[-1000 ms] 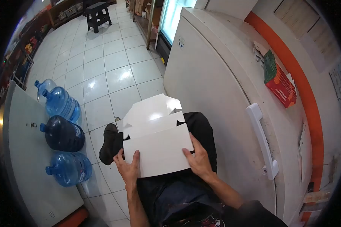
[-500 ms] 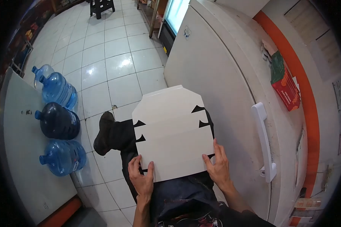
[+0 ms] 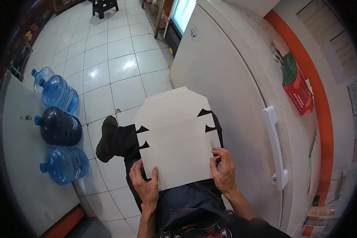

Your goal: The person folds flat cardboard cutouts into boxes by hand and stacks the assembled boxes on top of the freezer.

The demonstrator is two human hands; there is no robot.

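A white, die-cut cardboard box blank (image 3: 176,146) rests across my lap, with notches cut along both sides. Its far end narrows to a short flap. At the near left corner, my left hand (image 3: 145,184) has its fingers curled at the side edge and its thumb on the top face. My right hand (image 3: 225,172) grips the right side flap, which is bent up along its crease. The fingertips on the underside are hidden.
Several large water jugs (image 3: 65,164) lie by a pale panel on the left. Close on my right stands a white fridge (image 3: 226,79) with a long handle (image 3: 275,146); a red and green box (image 3: 297,87) is beyond it. A dark stool (image 3: 105,6) stands far off.
My right hand has shifted up along the right edge, and the side flap there is now bent upward. My left hand stays at the near left corner. The blank has moved slightly left.
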